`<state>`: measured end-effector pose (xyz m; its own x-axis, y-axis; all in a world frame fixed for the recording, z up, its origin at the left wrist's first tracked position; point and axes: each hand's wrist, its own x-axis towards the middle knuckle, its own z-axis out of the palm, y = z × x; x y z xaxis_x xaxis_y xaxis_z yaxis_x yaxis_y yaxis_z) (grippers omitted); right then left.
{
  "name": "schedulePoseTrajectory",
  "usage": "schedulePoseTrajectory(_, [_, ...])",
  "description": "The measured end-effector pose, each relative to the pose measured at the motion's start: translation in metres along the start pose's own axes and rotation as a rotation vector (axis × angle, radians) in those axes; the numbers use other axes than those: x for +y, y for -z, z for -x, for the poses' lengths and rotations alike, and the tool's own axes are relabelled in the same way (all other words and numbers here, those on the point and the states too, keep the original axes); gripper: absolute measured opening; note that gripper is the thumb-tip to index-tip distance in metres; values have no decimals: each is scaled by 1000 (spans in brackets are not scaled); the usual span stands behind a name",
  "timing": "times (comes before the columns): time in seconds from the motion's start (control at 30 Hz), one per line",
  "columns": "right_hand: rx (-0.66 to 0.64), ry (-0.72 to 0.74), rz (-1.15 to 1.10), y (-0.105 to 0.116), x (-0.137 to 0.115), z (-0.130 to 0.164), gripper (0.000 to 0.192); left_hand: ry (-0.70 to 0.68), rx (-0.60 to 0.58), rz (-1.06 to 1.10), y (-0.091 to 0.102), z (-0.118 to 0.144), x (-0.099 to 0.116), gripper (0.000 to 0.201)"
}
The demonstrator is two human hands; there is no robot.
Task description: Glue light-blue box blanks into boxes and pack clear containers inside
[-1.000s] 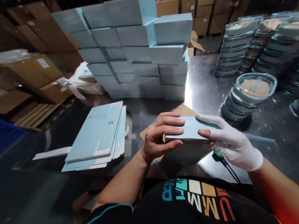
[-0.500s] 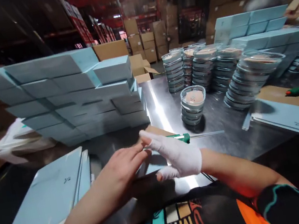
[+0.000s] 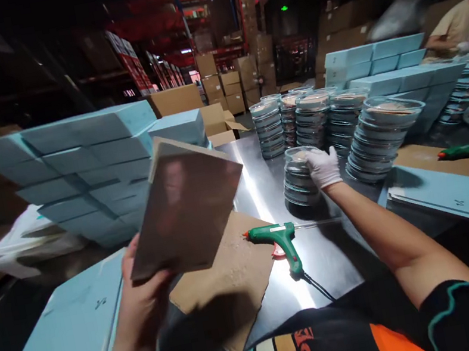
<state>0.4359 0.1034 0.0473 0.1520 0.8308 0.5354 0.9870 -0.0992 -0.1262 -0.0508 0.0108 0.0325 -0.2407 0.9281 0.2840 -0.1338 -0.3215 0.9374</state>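
Note:
My left hand (image 3: 144, 294) grips the near corner of a flat box (image 3: 185, 205) and holds it tilted up above a cardboard sheet (image 3: 225, 277) on the steel table (image 3: 258, 183). Only the box's dark underside shows. My right hand (image 3: 322, 167), in a white glove, reaches forward and rests on the top dish of a short stack of clear lidded dishes (image 3: 297, 179). A green glue gun (image 3: 278, 239) lies on the table between my arms, its cord running toward me.
A wall of light blue boxes (image 3: 83, 166) stands at the left, flat blue box blanks (image 3: 56, 346) lie near left and at right (image 3: 460, 196). Taller dish stacks (image 3: 373, 139) fill the back right. A person (image 3: 460, 27) works at the far right.
The box has come up off the cardboard in my left hand. My right hand left it and reached out to the short dish stack. The glue gun is now uncovered.

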Motion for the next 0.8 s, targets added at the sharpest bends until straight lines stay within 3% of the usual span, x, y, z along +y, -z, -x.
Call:
schedulePoseTrajectory(0.2, [91,45,33,12,12,-5,33,167,-11,30,-13,7,-26,113])
schedulePoseTrajectory(0.53, [223,18,22,49,13,-21,24,163,-12,-73,-21,11,-37,104])
schedulePoseTrajectory(0.7, [305,-148,-299,74,-6,-23,15,141,-77,-110,-13,12,-57,109])
schedulePoseTrajectory(0.8, [362,-160,-415,95,-25,-2,22,90,-83,-141,-9,12,-68,107])
